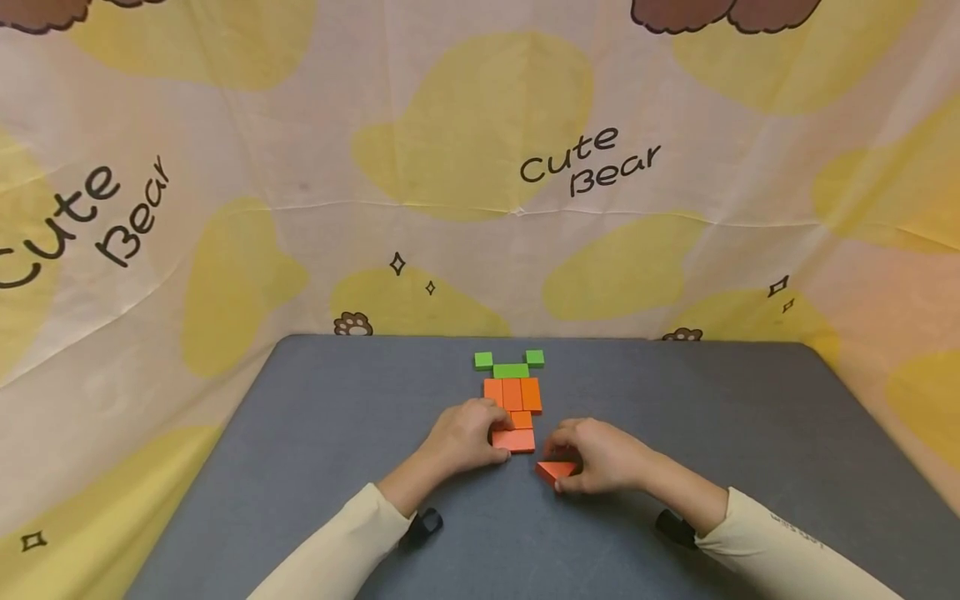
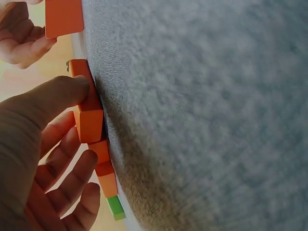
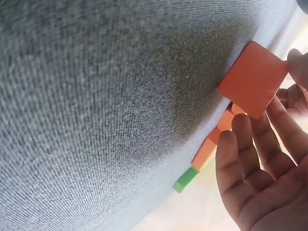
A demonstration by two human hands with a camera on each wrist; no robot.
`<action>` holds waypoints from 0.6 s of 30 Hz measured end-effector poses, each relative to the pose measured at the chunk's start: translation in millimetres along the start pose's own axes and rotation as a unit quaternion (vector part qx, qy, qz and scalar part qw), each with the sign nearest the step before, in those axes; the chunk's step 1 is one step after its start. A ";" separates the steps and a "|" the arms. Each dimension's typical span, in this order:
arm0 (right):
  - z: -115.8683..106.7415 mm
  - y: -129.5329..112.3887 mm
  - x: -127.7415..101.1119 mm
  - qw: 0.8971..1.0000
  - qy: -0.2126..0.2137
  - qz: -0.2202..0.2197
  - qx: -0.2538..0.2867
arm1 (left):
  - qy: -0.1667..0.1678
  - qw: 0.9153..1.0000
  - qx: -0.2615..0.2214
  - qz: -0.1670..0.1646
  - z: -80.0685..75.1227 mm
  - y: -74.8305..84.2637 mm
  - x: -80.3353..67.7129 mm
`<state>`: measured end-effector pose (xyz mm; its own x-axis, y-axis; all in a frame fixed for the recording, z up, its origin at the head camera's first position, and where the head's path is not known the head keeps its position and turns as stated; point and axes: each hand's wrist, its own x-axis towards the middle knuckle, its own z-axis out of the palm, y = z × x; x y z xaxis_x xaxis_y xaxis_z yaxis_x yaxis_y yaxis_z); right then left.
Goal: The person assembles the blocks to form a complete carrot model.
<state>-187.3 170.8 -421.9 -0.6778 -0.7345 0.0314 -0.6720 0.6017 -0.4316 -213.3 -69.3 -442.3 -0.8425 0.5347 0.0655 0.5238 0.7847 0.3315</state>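
Note:
My left hand (image 1: 468,433) pinches a long salmon-orange block (image 1: 514,442) at the near end of a flat figure of blocks. In the left wrist view its thumb (image 2: 72,89) lies on the block's near side, with the other fingers beyond. To the right, my right hand (image 1: 600,457) grips a red triangular block (image 1: 553,472) between thumb and fingers, close to the near right corner of the figure. The right wrist view shows a broad square face of this red block (image 3: 255,79). Above the salmon block sits a small orange block (image 1: 521,420), partly covered by left fingers.
Three upright orange blocks (image 1: 512,394) stand side by side farther up the figure. Beyond them lies a green bar (image 1: 511,371), with green squares (image 1: 483,361) at its two far corners. A dark grey table (image 1: 300,450) meets a printed cloth backdrop (image 1: 465,167) at its far edge.

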 end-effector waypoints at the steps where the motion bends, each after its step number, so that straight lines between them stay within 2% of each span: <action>1: 0.1 -0.1 0.3 1.000 -0.002 0.001 0.000 | -0.001 1.000 -0.002 -0.001 -0.6 -0.1 0.1; 18: 2.0 -1.1 3.6 1.000 -0.015 0.016 0.011 | 0.003 1.000 -0.001 -0.010 -1.0 0.3 -0.5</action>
<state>-188.4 166.9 -423.1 -0.6897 -0.7240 -0.0105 -0.6425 0.6186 -0.4522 -212.9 -69.7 -441.3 -0.8533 0.5175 0.0638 0.5068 0.7943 0.3350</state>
